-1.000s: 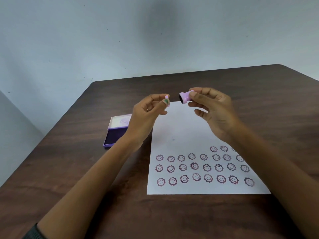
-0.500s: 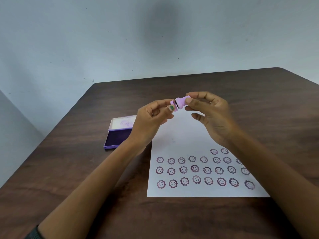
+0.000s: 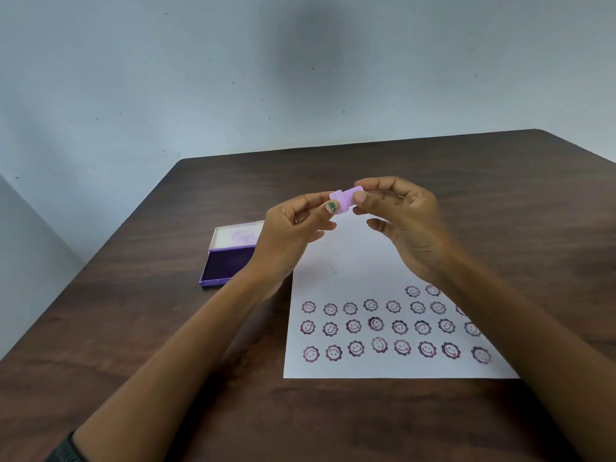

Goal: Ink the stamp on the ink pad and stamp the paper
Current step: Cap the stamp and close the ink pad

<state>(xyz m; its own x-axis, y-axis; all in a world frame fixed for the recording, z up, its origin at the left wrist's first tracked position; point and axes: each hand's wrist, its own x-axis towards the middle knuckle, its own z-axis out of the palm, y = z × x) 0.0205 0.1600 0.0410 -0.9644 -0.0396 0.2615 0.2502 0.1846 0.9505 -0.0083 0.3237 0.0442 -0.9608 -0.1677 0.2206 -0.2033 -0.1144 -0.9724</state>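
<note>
both hands [image 3: 293,235] [image 3: 410,225] pinch the little purple stamp [image 3: 346,198] up over the paper [image 3: 350,261], each grip clamped on an end, probably so it's capped while the open ink pad [image 3: 228,265] waits on the bench [image 3: 133,328].

two hands [image 3: 293,235], one stamp [image 3: 346,198], one ink pad [image 3: 230,265] (lid open), one paper [image 3: 350,261], one table [image 3: 500,195]

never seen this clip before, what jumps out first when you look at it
Two hands meet above the dark wooden table, pinching a small lilac stamp between them. Below them a white paper carries rows of purple smiley flower prints across its near half. Left of the paper sits an open purple ink pad.
</note>
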